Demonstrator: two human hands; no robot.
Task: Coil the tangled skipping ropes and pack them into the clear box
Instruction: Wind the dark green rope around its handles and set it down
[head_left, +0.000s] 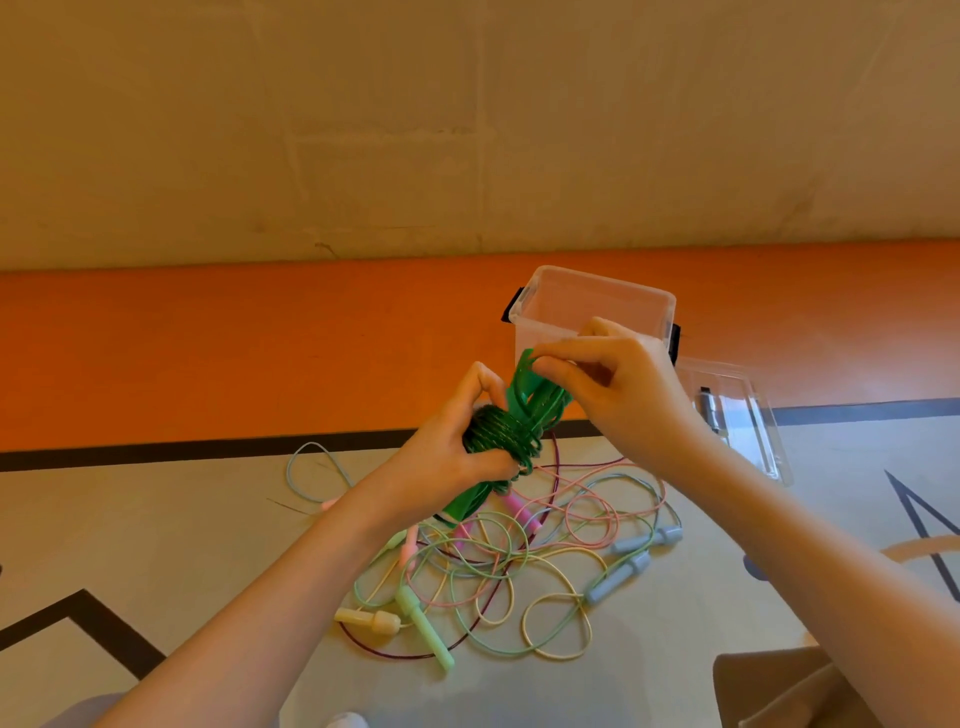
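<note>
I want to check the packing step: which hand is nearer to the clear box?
Right. The right hand is just in front of the clear box, overlapping its near wall; the left hand is lower and further left, apart.

Clear glossy plastic box (540, 332) & lid (748, 410) at 2 o'clock; green rope (498, 431) shiny plastic; pastel handles (415, 618) smooth matt plastic; floor (156, 545) matt.

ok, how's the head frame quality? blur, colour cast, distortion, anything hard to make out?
Head view: warm orange-yellow cast throughout; wide-angle bend in the floor lines. Hands, left and right, and the green rope are slightly soft. The clear box and lid show low contrast against the floor, edges faint. Pastel ropes read clearly. Lighting flat, shadows weak.
</note>
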